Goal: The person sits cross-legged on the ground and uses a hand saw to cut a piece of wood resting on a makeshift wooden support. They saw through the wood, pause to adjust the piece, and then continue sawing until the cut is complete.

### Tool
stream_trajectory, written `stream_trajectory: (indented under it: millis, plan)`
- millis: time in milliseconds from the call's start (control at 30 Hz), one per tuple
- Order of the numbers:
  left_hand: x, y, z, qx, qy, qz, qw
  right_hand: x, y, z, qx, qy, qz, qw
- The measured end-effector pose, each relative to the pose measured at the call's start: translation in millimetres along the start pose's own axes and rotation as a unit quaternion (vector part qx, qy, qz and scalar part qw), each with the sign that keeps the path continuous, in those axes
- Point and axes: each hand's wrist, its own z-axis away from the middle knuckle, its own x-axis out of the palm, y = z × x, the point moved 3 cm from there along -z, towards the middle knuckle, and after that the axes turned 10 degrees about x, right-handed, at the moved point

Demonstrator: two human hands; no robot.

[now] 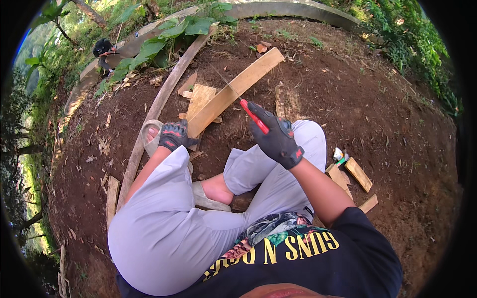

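Observation:
My gloved right hand (276, 136) is closed around the red handle (256, 117) of a saw. Its thin blade (229, 85) lies across a long, pale wooden plank (243, 85), edge-on to my view. The plank slants from near my left foot up to the far right. At its near end, my gloved left hand (175, 135) grips it, with the fingertips partly hidden. Beneath the plank are shorter wood pieces (201, 99), which prop it off the soil.
A long wooden pole (169, 87) runs along my left side by my sandaled foot (151, 134). Offcuts (358, 175) and a small white-and-green packet (340, 156) lie right of my knee. Another person (103, 49) is at the far left, near a low wall (293, 9) and leafy plants.

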Motion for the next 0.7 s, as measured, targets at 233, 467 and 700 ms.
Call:
stream_trajectory:
  millis: [233,467,700]
  plan:
    - [-15,-2,3,-0.004,0.003,-0.018,1.000,60,15,-74,-0.012,0.018,-0.044,0.999]
    - [1,-3,4,0.013,0.022,-0.017,1.000,-17,14,33,0.054,-0.018,-0.002,0.998]
    - [23,-18,4,0.020,0.035,0.003,0.999,-36,-7,64,0.081,-0.038,-0.011,0.996]
